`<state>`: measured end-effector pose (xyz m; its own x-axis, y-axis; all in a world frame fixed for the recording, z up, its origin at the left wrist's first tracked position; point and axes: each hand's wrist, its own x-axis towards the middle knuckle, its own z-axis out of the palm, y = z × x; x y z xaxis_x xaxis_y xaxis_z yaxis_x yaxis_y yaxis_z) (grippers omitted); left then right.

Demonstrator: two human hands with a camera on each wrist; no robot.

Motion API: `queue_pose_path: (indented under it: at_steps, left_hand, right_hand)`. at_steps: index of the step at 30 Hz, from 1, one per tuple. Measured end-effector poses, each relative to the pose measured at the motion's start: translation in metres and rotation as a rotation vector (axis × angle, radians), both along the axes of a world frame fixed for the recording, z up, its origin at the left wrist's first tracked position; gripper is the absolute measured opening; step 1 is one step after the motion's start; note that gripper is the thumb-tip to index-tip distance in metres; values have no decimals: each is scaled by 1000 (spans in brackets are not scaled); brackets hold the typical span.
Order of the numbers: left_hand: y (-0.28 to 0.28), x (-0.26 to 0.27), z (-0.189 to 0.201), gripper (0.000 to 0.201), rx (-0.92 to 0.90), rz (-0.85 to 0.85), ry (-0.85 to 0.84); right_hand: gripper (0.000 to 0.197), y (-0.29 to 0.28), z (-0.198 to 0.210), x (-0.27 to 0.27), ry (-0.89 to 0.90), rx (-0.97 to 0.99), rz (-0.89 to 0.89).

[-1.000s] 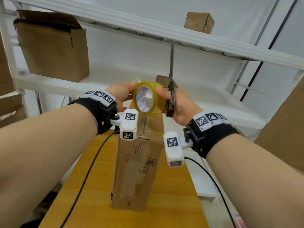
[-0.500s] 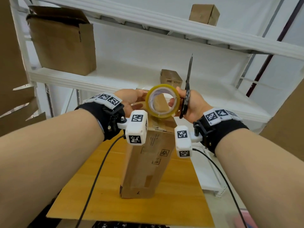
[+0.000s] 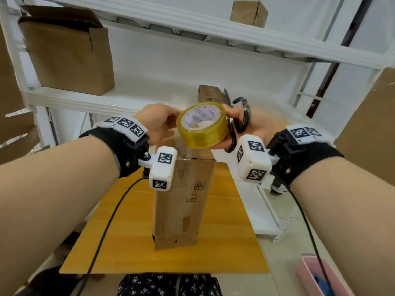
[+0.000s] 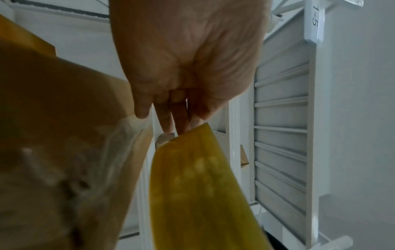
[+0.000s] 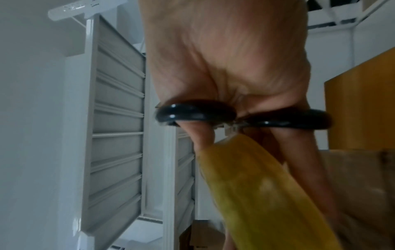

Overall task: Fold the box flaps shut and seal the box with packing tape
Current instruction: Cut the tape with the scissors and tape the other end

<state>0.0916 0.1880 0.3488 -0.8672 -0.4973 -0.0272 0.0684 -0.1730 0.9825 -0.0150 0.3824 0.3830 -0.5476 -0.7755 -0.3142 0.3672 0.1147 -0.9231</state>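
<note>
A tall cardboard box (image 3: pixel 181 199) stands upright on the wooden table (image 3: pixel 224 242). Just above its top, both hands hold a yellowish tape roll (image 3: pixel 203 127), tilted with its white core facing up. My left hand (image 3: pixel 159 122) pinches the roll's left rim; in the left wrist view its fingertips (image 4: pixel 179 125) meet the roll (image 4: pixel 198 186) beside the box (image 4: pixel 53 118). My right hand (image 3: pixel 234 113) grips the roll's right side with black-handled scissors (image 3: pixel 243 116) hooked on its fingers, blades pointing away. The right wrist view shows the scissors' handles (image 5: pixel 196 113) and the roll (image 5: pixel 245 186).
White shelving (image 3: pixel 149 97) rises right behind the table. It carries a large open carton (image 3: pixel 68 54) at the left, a small box (image 3: pixel 249 12) on top and another small box (image 3: pixel 208 92) behind the roll. A pink bin (image 3: pixel 316 274) sits low right. Wrist cables hang over the table.
The roll has tipped from standing on edge, hole toward me, to lying tilted with its face up. The scissors have swung from pointing up to pointing away. Both hands kept their hold.
</note>
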Motion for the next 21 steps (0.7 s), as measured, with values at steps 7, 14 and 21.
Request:
queue_pose_path:
  at_steps: [7,14,21]
  left_hand:
    - [5,13,-24,13,-33,-25,30]
    - [27,-13,-35,23,105,-20,40]
    - [9,-23,-3,22,191,3,114]
  right_hand:
    - [74,18,-44,-8,-25,-32,243]
    - [34,2,-45,-13,91,-185,-445]
    - [33,-3,-14,-25,203,-204,-285]
